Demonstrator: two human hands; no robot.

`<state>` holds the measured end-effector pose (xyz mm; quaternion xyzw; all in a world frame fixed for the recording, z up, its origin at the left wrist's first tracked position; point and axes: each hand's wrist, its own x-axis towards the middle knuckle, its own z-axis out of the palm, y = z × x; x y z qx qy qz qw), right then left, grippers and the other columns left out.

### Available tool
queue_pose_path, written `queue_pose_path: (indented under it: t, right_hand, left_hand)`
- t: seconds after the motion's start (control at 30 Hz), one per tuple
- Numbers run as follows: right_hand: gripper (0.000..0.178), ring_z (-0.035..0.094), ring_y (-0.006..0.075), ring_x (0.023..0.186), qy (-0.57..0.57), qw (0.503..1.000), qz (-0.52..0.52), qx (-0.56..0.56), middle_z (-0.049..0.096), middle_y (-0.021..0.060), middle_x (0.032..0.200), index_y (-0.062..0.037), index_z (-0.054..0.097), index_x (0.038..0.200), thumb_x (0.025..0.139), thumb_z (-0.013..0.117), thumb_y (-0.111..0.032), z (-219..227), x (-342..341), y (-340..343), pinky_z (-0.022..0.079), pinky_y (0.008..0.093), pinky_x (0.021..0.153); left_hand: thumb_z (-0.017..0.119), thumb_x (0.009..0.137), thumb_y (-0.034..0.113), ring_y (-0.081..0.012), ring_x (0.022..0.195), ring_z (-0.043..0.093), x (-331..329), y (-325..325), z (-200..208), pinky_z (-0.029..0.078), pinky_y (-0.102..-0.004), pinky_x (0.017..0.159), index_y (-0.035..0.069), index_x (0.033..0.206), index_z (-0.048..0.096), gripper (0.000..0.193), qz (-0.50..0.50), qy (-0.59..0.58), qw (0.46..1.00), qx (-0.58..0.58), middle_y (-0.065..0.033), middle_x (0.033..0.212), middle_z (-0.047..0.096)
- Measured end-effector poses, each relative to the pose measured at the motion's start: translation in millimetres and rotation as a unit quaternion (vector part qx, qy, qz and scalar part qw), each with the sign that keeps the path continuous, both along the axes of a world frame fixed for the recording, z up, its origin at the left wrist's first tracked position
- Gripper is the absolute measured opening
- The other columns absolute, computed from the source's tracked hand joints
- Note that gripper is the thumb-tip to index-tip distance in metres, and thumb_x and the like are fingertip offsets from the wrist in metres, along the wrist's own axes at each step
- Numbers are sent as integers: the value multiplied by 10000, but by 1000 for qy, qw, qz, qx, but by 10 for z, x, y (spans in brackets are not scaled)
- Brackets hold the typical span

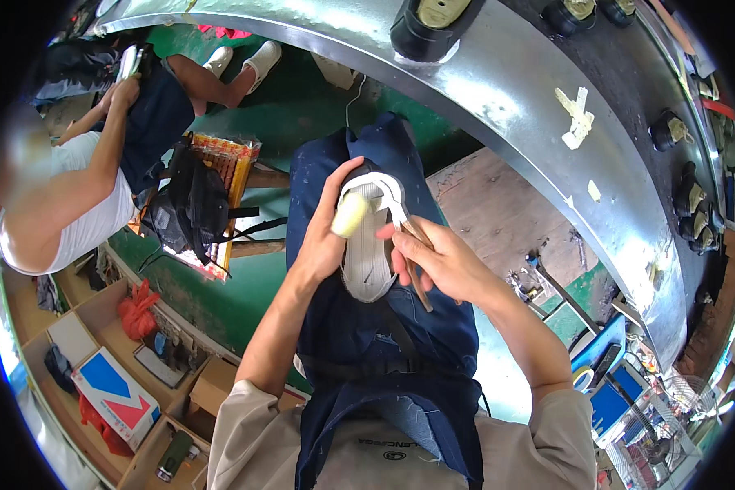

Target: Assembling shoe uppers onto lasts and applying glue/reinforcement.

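Upside down over my lap, a shoe (368,265) shows its pale ribbed underside, the toe end pointing away from me. My left hand (325,237) is closed round its left side, fingers reaching to the dark far end. A blurred pale-yellow piece (351,215) covers the area of the left thumb; I cannot tell if it is a thumb wrap. My right hand (437,260) grips a pair of pincers (417,282) with brown handles. Their bright curved head lies over the far end of the shoe, seemingly against its edge.
A curved metal bench (539,139) arcs ahead and right, with a dark shoe (434,28) on it and several more on the belt beyond. Left sits another person (82,180) beside a black backpack (189,196) on a stool. Compartmented shelving (98,314) stands lower left.
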<state>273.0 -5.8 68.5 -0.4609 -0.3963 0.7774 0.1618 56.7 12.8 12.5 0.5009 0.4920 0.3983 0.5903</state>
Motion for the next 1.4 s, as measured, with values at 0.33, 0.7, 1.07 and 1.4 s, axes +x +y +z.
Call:
queue_pose_path:
  t: [0.33, 0.7, 1.07, 1.4]
  right_hand:
    - [331, 680, 334, 640, -80, 992, -32, 93, 665, 156, 716, 1, 500, 1027, 1089, 507, -325, 35, -234, -132, 521, 443, 617]
    - [288, 668, 475, 729, -250, 928, -6, 275, 669, 276, 762, 20, 522, 1068, 1056, 536, -268, -152, -221, -264, 516, 543, 647]
    - [230, 711, 392, 730, -189, 941, -104, 261, 722, 170, 825, -4, 533, 1166, 1043, 585, -191, 200, -164, -403, 545, 455, 619]
    - [204, 683, 365, 615, -317, 814, -96, 477, 697, 153, 769, -47, 551, 1090, 1024, 600, -233, -156, -361, -39, 524, 454, 531]
  left_hand:
    - [362, 1099, 518, -191, 751, 694, 38, 490, -167, 587, -331, 678, 61, 1313, 583, 551, 3, -241, 926, -290, -124, 901, 702]
    - [319, 1108, 524, -159, 1005, 687, 132, 438, -67, 543, -300, 843, 80, 1394, 577, 587, -5, -60, 995, -85, -131, 1225, 697]
    - [521, 945, 23, -290, 1446, 405, 13, 235, -41, 277, -371, 1197, 58, 1382, 530, 438, -66, 39, 995, 67, -156, 1541, 449]
    - [415, 871, 92, -315, 1505, 325, 21, 175, -89, 240, -391, 1228, 20, 1487, 401, 620, -59, -43, 997, 17, -198, 1581, 367]
